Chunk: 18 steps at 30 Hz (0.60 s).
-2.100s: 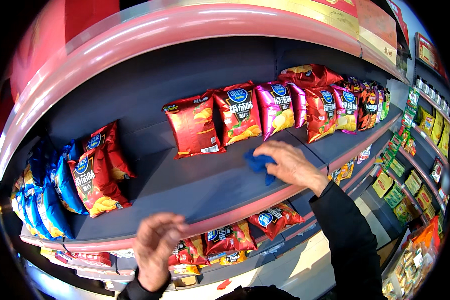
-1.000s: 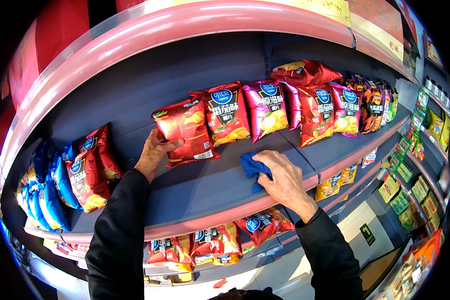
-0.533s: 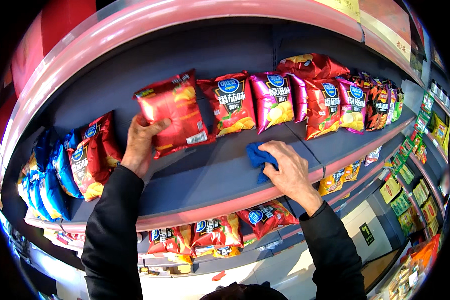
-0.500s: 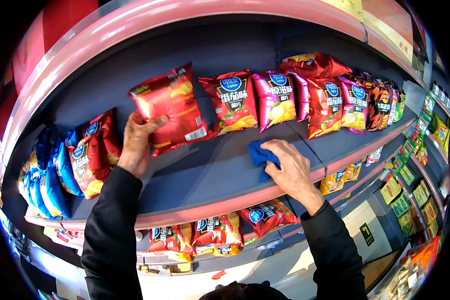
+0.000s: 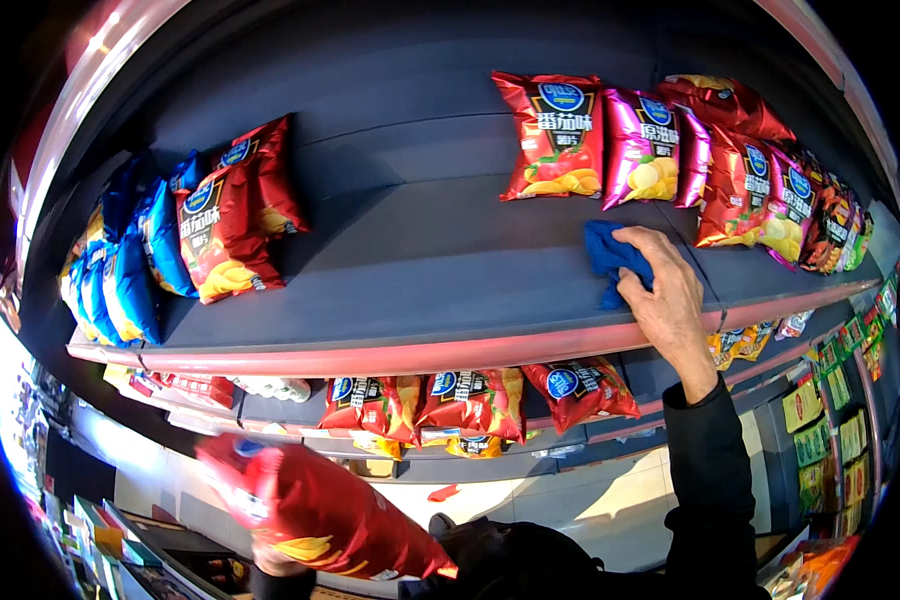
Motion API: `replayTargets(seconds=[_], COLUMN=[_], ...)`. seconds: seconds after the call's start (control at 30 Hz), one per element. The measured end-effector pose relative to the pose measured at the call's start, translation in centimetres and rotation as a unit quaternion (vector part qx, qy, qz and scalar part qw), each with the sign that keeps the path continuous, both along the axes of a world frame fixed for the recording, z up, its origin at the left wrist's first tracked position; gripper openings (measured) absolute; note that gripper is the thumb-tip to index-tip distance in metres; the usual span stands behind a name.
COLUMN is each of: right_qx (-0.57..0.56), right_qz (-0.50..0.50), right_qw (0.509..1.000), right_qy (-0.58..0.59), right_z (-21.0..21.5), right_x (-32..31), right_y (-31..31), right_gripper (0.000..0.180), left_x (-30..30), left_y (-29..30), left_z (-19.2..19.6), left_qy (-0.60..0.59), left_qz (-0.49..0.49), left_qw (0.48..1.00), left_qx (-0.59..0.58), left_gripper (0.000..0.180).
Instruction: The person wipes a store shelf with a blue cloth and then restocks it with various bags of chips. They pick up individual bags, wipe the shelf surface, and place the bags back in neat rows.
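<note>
My right hand [image 5: 667, 295] is closed on a crumpled blue cloth [image 5: 604, 250] and rests it on the dark grey shelf [image 5: 420, 270], in front of the red and pink chip bags. Down at the lower left, away from the shelf, my left hand [image 5: 278, 562] grips a large red chip bag [image 5: 335, 515]. That bag is tilted and a little blurred, and it hides most of the left fingers. A red chip bag [image 5: 555, 140] stands upright just behind the cloth, with a pink chip bag [image 5: 645, 150] beside it.
Blue chip bags [image 5: 128, 285] and red chip bags [image 5: 225, 225] lean together at the shelf's left end. A pink edge strip [image 5: 400, 357] runs along the front. More red bags [image 5: 470, 405] lie on the shelf below. Small hanging packets [image 5: 815, 440] line the right side.
My left hand has brought the red bag from above the shelf down to the lower left. My right hand stays on the cloth at the shelf. The view has shifted.
</note>
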State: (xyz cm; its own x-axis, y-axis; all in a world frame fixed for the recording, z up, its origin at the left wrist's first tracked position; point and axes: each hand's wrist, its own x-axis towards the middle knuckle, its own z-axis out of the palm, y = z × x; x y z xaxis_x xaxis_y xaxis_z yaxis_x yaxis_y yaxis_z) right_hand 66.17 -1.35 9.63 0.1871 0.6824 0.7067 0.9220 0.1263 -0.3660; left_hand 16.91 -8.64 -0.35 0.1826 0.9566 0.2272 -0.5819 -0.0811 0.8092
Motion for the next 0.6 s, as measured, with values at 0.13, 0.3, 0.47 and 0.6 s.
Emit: replayTargets(seconds=[0.13,0.3,0.47,0.6], right_qx=[-0.012,-0.033,-0.013,-0.011], right_qz=[0.007,0.011,0.003,0.007], right_qw=[1.0,0.999,1.0,1.0], right_qy=[0.003,0.008,-0.001,0.005], right_z=[0.2,0.3,0.1,-0.1], right_x=[0.1,-0.2,0.2,0.0], right_y=[0.0,-0.2,-0.5,-0.2], right_gripper=[0.042,0.041,0.041,0.041], left_x=[1.4,6.2,10.4,12.8], left_y=[-4.5,-1.6,4.3,7.8], left_z=[-4.4,-4.5,-4.3,-4.0], left_qy=[-0.031,-0.027,-0.046,-0.043], left_qz=[0.008,0.006,0.013,0.028], left_qw=[0.988,0.966,0.971,0.976], left_qx=[-0.149,-0.256,-0.234,-0.214], left_gripper=[0.102,0.083,0.049,0.045])
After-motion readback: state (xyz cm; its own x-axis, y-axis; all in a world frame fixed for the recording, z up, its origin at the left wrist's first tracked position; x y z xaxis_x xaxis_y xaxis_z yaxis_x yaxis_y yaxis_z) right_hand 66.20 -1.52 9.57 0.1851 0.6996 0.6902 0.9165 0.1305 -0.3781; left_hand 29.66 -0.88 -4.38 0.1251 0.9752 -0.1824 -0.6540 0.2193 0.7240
